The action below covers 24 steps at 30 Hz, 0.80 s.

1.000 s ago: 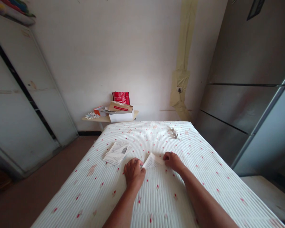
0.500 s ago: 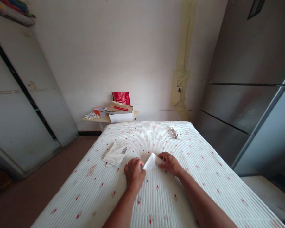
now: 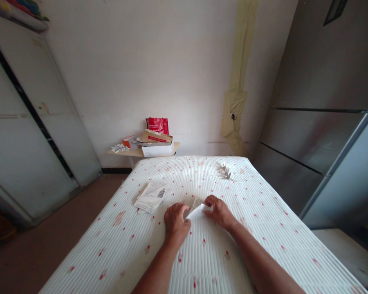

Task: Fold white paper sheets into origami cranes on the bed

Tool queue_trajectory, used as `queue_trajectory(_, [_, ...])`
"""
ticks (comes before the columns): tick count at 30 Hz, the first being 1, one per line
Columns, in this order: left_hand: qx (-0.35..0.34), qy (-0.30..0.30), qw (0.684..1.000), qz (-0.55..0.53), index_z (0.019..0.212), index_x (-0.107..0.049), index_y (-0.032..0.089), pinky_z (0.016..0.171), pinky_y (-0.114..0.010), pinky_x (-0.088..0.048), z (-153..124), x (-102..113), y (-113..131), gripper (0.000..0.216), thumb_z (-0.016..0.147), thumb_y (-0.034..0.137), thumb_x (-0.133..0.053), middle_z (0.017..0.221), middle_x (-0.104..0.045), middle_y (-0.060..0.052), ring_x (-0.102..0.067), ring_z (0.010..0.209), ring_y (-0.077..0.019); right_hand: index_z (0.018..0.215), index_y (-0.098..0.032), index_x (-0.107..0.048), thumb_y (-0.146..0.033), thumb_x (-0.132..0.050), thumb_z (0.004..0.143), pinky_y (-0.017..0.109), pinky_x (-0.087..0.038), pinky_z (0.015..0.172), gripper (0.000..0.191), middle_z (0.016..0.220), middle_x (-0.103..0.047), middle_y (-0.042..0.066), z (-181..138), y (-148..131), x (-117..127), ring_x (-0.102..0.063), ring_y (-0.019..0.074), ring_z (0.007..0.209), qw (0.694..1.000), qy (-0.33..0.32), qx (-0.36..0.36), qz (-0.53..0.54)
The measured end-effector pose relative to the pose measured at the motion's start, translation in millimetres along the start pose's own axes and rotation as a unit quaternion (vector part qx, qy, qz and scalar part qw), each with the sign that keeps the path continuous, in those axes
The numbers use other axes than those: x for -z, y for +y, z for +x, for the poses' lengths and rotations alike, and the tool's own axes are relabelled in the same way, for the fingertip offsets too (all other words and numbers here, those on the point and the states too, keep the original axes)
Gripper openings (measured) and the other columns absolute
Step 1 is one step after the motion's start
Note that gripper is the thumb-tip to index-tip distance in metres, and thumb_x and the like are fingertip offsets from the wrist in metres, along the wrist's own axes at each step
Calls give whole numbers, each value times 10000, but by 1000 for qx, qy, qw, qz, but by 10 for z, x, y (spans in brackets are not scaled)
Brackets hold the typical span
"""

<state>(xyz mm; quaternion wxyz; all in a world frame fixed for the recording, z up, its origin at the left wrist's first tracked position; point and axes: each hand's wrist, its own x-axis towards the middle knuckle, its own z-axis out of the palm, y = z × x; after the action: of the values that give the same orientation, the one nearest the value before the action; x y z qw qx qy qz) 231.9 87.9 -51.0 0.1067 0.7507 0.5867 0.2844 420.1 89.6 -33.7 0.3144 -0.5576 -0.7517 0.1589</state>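
Between my hands is a small folded sheet of printed paper (image 3: 198, 212), with one layer lifted along a crease. My left hand (image 3: 176, 220) pinches its left corner between thumb and fingers. On the opposite side, my right hand (image 3: 218, 210) grips the right edge, its fingers curled over the paper. A stack of printed paper sheets (image 3: 151, 197) lies to the left, beyond my left hand. Farther off, small folded paper figures (image 3: 225, 171) sit on the quilted cover (image 3: 202, 261); their exact shape is too small to tell.
Against the wall, a low table (image 3: 136, 152) carries a white box (image 3: 157, 151), a red bag (image 3: 158, 125) and a pile of white folded papers (image 3: 120, 148). A grey fridge (image 3: 297, 134) stands at the right, a pale cabinet (image 3: 49, 134) at the left.
The upright peak of the paper has been brought down, and a printed layer now shows behind the fold. Both hands keep their hold with only slight shifts.
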Motion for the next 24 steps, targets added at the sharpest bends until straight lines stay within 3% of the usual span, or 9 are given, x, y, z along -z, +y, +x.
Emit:
queue_trajectory(7, [-45,-25,999,-14,968,-620,251,991,-348,-293,15,-60,-30,400,606,92,-561,1109,-585,-18,-454,1117,-204,678,-184,-554,-36,-451,628,211,-374,684,188,809,-608,12,-14,-48,5,-545,142,763,999,-27,17,-36])
queue_trajectory(13, [-62,-22,996,-52,1287,-403,282,993,-327,-309,-13,-67,-47,705,624,65,-508,1191,-571,-2,-504,1069,-173,723,-192,-559,-9,-403,677,213,-388,706,245,839,-621,18,-10,9,-102,-561,141,795,997,-23,60,-49])
queue_trajectory(15, [-80,-34,995,-42,1269,-434,297,985,-333,-313,-22,-61,-43,677,638,63,-501,1141,-601,2,-517,1043,-175,719,-188,-550,-9,-393,704,215,-391,710,238,841,-621,25,-12,25,-128,-561,138,791,995,-16,78,-55])
queue_trajectory(19, [-92,-42,995,-12,1038,-628,285,940,-345,-340,-14,-66,-44,450,654,74,-527,995,-652,0,-536,978,-183,679,-177,-539,-27,-417,736,251,-389,786,201,920,-624,60,-6,86,-122,-550,162,897,991,-10,112,-73])
queue_trajectory(24, [-96,-38,995,-10,1014,-640,244,873,-331,-394,19,-125,-76,430,639,55,-549,945,-658,-17,-535,936,-186,644,-176,-534,-32,-430,721,290,-392,827,193,976,-627,84,7,180,-65,-539,182,967,993,-2,102,-57])
